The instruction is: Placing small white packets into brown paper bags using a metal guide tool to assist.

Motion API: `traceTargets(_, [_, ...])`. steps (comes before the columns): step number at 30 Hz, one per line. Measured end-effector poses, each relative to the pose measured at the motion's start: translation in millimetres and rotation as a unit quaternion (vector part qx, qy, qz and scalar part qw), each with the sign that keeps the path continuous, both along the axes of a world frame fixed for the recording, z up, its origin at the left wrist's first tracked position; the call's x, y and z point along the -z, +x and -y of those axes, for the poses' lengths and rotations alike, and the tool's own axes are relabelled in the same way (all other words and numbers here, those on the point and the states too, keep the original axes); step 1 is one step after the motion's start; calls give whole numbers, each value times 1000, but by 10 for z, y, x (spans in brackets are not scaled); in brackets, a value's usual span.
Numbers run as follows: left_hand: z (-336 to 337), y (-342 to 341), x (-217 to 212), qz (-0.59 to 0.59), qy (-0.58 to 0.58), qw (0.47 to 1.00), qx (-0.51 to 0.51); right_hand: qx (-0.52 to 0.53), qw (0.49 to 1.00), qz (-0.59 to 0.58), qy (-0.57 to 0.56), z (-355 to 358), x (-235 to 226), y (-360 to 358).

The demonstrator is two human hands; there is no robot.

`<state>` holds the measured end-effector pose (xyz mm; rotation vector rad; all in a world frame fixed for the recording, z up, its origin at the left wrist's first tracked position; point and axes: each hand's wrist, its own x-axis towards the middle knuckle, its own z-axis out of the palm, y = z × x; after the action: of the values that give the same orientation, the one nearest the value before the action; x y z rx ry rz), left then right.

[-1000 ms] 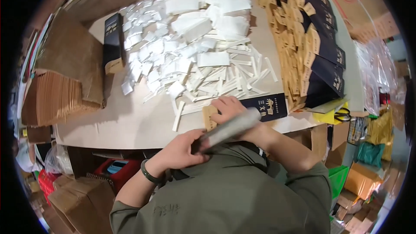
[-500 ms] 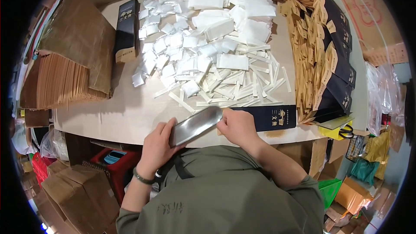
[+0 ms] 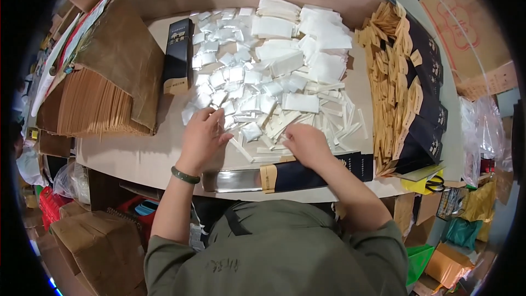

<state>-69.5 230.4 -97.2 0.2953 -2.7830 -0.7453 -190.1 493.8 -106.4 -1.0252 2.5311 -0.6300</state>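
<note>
My left hand (image 3: pixel 204 137) hovers over the near left of a pile of small clear-and-silver sachets (image 3: pixel 219 79), thumb and fingers apart, with nothing visible in it. My right hand (image 3: pixel 308 145) is at the near edge of a heap of thin white paper strips (image 3: pixel 342 115). Its fingers are curled together, and what they pinch, if anything, is hidden. Below both hands a silver foil pouch (image 3: pixel 233 181) lies flat along the table's front edge. Its right end meets a dark blue packet with a tan end (image 3: pixel 293 177), partly covered by my right forearm.
White folded packets (image 3: pixel 329 33) are stacked at the back. A carton of brown cards (image 3: pixel 98 101) stands left, beside an upright dark box (image 3: pixel 178 55). Dark and tan packets (image 3: pixel 408 93) line the right side. Black-handled scissors (image 3: pixel 435 182) sit at the right front corner.
Both hands have let go of the silver pouch, which now lies at the front edge against the dark packet. My hands have moved forward to the sachets and strips. The view has shifted.
</note>
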Motion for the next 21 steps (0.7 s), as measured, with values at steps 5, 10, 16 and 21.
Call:
traceTargets(5, [3,-54,-4,54,-19,998,25,-113,980,-158,43,-319,-241,-127])
traceTargets(10, [20,-47,29,-91,-5,993,-70,-16,993,-102,-64,-250,-350,-616])
traceTargets(16, [41,140,-310,-81,-90,992,-29,-89,977,-192,-19,-155,56,-978])
traceTargets(21, [-131,424,-457,-54,-162,980,101,-82,974,-209,26,-94,-44,-916])
